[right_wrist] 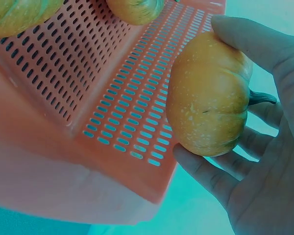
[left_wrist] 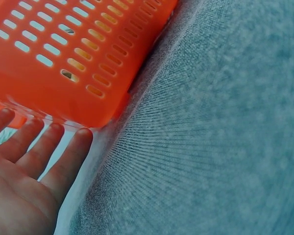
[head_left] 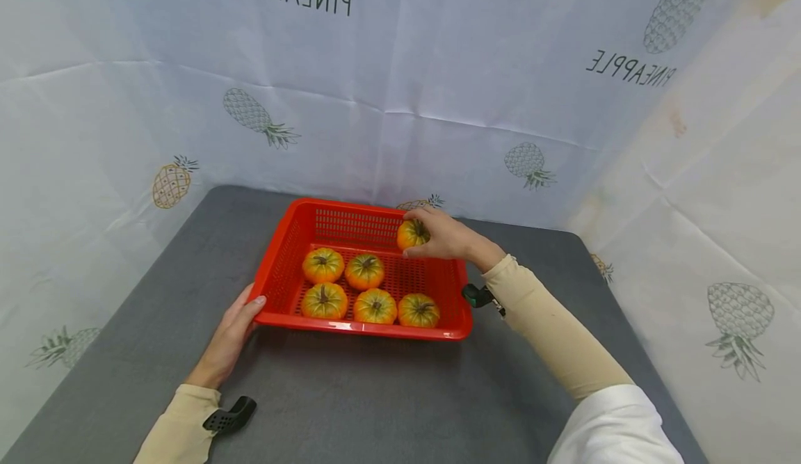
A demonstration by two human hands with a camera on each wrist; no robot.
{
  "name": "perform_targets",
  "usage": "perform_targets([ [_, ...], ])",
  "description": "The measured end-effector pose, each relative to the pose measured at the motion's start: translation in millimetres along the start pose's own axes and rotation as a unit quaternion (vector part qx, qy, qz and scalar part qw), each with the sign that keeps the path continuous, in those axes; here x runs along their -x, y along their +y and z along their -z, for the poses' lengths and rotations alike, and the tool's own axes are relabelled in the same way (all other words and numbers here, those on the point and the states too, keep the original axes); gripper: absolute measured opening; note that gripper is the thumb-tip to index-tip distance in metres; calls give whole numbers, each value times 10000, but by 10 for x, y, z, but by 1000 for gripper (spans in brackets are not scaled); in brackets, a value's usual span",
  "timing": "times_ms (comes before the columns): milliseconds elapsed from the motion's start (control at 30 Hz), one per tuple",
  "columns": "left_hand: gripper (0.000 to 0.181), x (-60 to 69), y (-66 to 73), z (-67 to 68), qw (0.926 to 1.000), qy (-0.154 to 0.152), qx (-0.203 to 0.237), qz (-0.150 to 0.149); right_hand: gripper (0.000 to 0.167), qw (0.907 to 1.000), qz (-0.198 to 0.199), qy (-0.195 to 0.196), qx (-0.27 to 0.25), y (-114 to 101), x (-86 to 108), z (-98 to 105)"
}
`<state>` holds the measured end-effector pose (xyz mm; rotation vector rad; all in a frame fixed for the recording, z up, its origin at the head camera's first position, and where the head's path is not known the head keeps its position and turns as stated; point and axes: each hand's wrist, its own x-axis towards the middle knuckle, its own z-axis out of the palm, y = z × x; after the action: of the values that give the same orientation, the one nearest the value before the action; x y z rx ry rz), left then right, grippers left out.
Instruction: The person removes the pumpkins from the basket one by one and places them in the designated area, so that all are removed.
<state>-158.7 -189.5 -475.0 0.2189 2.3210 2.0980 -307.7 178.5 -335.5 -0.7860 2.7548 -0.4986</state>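
Observation:
In the head view my right hand [head_left: 452, 236] holds a small orange pumpkin [head_left: 409, 234] at the back right part of a red plastic basket [head_left: 363, 329]. The right wrist view shows thumb and fingers around this pumpkin [right_wrist: 206, 98], its dark stem toward the palm. Several more small pumpkins [head_left: 365, 272] lie on the basket floor, mostly along the front and left. My left hand [head_left: 227, 342] grips the basket's front left corner, thumb over the rim. Seen from the left wrist, its fingertips [left_wrist: 81, 139] touch the rim from outside.
The basket stands on a dark grey table [head_left: 388, 394] with rounded back corners. A white curtain [head_left: 400, 88] printed with pineapples and lettering hangs behind the table and along both sides, close to the basket's back edge.

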Motion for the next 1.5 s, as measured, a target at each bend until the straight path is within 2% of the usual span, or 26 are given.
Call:
perform_targets([
  [300, 53, -11, -12, 15, 9999, -20, 49, -146, 74, 10000, -24, 31, -24, 24, 24, 39],
  [533, 54, -8, -16, 10, 10000, -19, 24, -48, 73, 10000, -70, 38, 0, 48, 107, 44],
  [1267, 53, -11, -17, -9, 9999, -15, 109, -106, 72, 9981, -454, 304, -281, 228, 384, 257],
  [1500, 54, -13, -34, -9, 9998, -8, 145, -105, 75, 9980, -435, 417, -190, 325, 445, 285],
])
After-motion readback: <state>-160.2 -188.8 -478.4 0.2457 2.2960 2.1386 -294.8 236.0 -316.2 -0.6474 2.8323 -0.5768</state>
